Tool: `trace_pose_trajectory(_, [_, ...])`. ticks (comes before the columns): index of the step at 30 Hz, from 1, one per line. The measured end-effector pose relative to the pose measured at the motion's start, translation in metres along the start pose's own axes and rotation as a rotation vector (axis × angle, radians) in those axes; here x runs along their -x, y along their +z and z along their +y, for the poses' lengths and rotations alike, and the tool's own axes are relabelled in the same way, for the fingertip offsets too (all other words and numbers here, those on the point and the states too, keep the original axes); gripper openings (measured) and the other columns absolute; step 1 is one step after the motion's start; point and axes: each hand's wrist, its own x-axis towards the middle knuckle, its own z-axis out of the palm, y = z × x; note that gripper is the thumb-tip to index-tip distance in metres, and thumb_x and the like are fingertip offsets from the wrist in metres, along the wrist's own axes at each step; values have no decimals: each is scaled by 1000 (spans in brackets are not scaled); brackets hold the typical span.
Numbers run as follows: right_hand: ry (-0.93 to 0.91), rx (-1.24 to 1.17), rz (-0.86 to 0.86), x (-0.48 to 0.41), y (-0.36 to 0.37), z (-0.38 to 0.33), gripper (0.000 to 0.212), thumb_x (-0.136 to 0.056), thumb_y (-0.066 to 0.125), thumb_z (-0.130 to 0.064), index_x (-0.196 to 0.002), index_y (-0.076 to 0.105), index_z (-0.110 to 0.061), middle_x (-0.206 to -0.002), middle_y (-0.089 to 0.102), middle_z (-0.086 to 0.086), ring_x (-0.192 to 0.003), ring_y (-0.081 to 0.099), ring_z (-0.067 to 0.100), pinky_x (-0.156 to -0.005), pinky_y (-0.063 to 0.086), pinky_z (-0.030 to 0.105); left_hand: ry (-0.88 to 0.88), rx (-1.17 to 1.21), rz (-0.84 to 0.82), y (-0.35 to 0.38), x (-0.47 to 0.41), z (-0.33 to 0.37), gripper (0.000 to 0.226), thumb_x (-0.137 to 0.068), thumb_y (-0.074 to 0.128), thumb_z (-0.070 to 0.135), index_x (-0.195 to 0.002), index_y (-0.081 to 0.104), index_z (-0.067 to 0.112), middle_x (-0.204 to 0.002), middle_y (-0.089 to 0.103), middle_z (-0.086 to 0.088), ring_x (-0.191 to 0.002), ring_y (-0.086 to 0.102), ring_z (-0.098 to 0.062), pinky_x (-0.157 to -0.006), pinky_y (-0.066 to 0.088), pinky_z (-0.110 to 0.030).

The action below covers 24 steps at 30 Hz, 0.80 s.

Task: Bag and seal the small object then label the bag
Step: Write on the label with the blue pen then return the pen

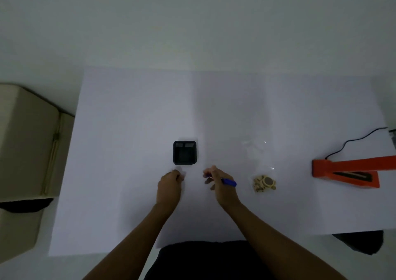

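Now I see the right hand [218,185] gripping a blue pen [229,182], just below and right of the black tray [184,152]. The left hand [170,185] has curled fingers at a pale blur; I cannot tell whether it holds anything. 1 clear bag [260,166] with small tan objects [264,183] inside lies on the white sheet [128,129], between the pen and the orange sealer [347,170].

At three o'clock the orange sealer [351,164] runs off the edge, its cable [362,138] too. The pen [229,182] buries its tip in the right hand [220,186]. Whatever pale scrap [179,171] sits by the left hand [169,186] is a blur
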Motion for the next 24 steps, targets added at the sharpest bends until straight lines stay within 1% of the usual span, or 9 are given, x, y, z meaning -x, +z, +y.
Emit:
trace_pose_trajectory(2, [-55,-5,-10,1,3,-17,60,-90,31,-71,-88,68,-24,-90,70,1,-83,64,12,-73,51,21,-23,232,17,-12,8,18,16,-96,57,12,-85,68,12,-78,69,1,-68,64,-11,-66,49,-19])
trace_pose_trajectory(4, [-110,-37,-18,4,4,-39,60,-91,31,-70,-82,63,-20,-82,66,1,-78,60,17,-74,49,24,-67,458,-12,-30,17,36,15,-96,58,15,-88,71,18,-76,72,2,-66,66,-10,-64,51,-22])
trace_pose_trajectory(6, [-174,-72,-16,7,3,-62,53,-98,41,-55,-78,61,-9,-68,58,-2,-64,51,10,-62,44,23,-112,671,-57,-49,27,53,13,-96,58,20,-95,71,22,-81,74,1,-69,69,-9,-63,53,-22])
trace_pose_trajectory(8, [-223,-112,12,9,2,-78,47,-100,51,-38,-76,60,2,-62,55,-3,-59,48,7,-58,40,22,-149,834,-107,-64,33,65,14,-96,58,22,-101,71,19,-85,75,-2,-73,70,-10,-67,55,-24])
trace_pose_trajectory(9, [-243,-133,28,10,1,-84,46,-99,54,-35,-75,62,3,-61,56,-1,-58,49,8,-57,40,22,-163,893,-130,-70,36,70,16,-96,58,22,-103,71,16,-86,75,-4,-74,70,-12,-69,55,-26])
trace_pose_trajectory(15, [-269,-253,129,20,-4,-107,43,-98,48,-33,-70,66,-6,-62,62,13,-56,54,13,-54,44,22,-205,1039,-190,-87,45,85,21,-96,57,22,-103,72,10,-87,72,-10,-75,64,-18,-71,52,-30])
trace_pose_trajectory(18, [-310,-236,156,21,-6,-112,45,-98,49,-35,-70,64,-3,-61,61,13,-55,53,10,-55,45,23,-218,1077,-220,-89,47,89,22,-95,57,21,-104,73,8,-86,71,-10,-73,63,-17,-70,51,-30])
trace_pose_trajectory(22, [-332,-196,167,20,-6,-113,44,-101,49,-27,-71,63,2,-60,61,10,-55,53,8,-57,44,21,-210,1093,-267,-87,51,94,23,-96,57,19,-106,71,5,-84,70,-9,-71,61,-16,-67,50,-29])
trace_pose_trajectory(24, [-334,-182,166,20,-5,-113,47,-100,50,-34,-70,62,1,-59,60,7,-55,53,10,-57,44,22,-211,1084,-271,-85,52,98,23,-96,57,19,-107,71,4,-83,70,-9,-70,61,-16,-66,50,-29])
